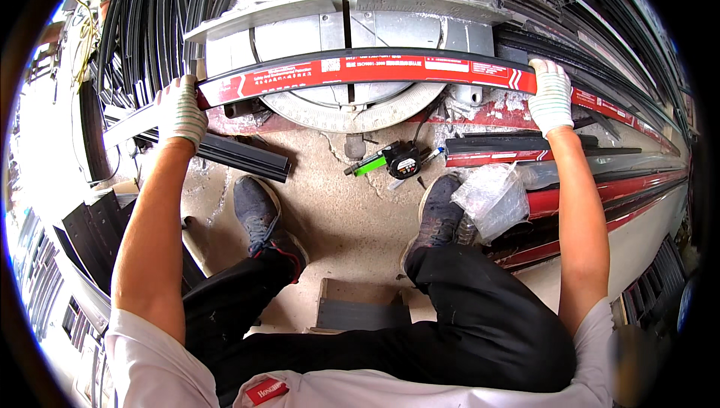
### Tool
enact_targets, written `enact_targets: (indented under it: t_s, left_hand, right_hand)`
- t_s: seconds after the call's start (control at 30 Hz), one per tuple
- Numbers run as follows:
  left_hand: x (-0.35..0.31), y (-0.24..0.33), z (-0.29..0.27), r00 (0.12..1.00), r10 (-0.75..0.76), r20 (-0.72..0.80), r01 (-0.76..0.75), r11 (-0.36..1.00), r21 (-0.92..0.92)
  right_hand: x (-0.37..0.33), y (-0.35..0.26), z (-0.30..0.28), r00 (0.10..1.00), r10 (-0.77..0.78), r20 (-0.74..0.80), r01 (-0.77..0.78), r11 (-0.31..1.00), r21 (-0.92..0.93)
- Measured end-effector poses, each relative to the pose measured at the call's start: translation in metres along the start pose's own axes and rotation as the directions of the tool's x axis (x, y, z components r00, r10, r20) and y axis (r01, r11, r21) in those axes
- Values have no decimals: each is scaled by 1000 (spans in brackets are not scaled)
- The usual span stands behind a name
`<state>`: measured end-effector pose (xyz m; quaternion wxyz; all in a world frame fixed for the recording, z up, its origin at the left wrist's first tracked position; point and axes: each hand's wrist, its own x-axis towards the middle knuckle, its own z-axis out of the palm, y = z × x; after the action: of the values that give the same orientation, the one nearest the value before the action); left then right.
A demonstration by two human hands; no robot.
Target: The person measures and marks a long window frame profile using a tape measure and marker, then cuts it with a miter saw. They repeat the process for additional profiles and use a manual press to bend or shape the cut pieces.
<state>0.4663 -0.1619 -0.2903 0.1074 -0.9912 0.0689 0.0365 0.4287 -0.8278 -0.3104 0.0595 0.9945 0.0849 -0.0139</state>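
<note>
Biggest thing in play, we have the broad silver metal saw table with the rounded front (409,31), its two-part silver metal fence (271,16) along the far side and a narrow dark slot (346,25) through the middle. Across it runs our long black bar faced with red printed film (375,67), spanning that slot, a gap showing between bar and fence; whether it rests on the table or hangs just above, we can't tell. And both hands are on! Our left hand in a striped knit glove (180,112) curls closed around the bar off the table's left side; our right hand in a matching glove (550,97) wraps it just as closed off the right. Lovely wide spacing! We'd want both grips level, the bar untwisted and parallel to the fence, fingers clear of the slot. Smallest, our black-and-green tape measure (406,162) lies in front of the table.
</note>
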Motion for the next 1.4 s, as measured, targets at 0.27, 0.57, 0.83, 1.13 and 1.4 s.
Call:
enact_targets:
  t_s: [0.27, 0.57, 0.83, 1.13, 1.4]
  left_hand:
    - [0, 1, -2, 1000, -9, -14, 9, 1000, -22]
    - [0, 2, -4, 999, 9, -48, -10, 999, -39]
    - [18, -11, -2, 996, 15, -91, -20, 998, -55]
    - [43, -29, 0, 998, 8, -66, -10, 999, -35]
    - [54, -43, 10, 999, -39, -28, 39, 999, -18]
  right_hand:
    - [2, 2, 3, 1000, -1, 3, 1, 1000, -23]
    - [4, 3, 2, 1000, 10, 1, -10, 1000, -16]
    - [20, 1, -4, 999, -11, -31, 11, 1000, -22]
    - [46, -10, -2, 998, -33, -48, 31, 998, -49]
    - [60, -25, -4, 999, -29, -33, 28, 999, -43]
